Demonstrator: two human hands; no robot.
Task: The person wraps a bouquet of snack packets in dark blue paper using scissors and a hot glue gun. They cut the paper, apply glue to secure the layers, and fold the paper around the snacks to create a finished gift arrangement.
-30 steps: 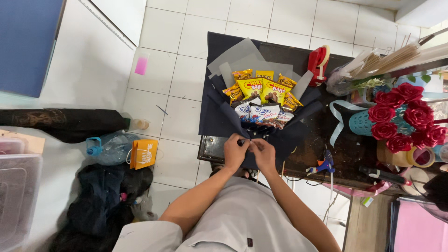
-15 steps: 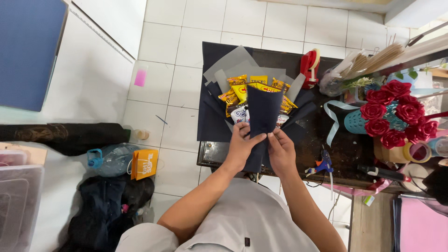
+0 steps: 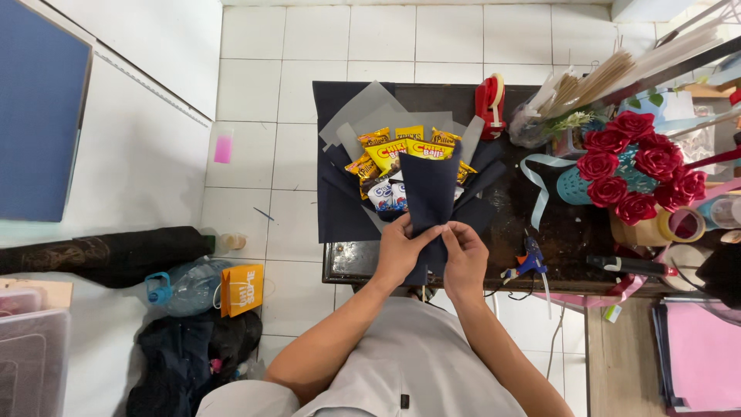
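Yellow snack packets (image 3: 407, 148) fan out on the dark table beside blue-and-white cookie packs (image 3: 386, 194), while an orange carton (image 3: 241, 289) stands on the floor by a water bottle.

The dark paper sheet (image 3: 429, 189) covers the middle of the snack packs (image 3: 401, 154), so only their tops and left side show. The left hand (image 3: 400, 251) and right hand (image 3: 465, 255) hide the sheet's bottom end. The plastic box (image 3: 31, 355) and pink paper stack (image 3: 706, 351) are cut off by the edges.
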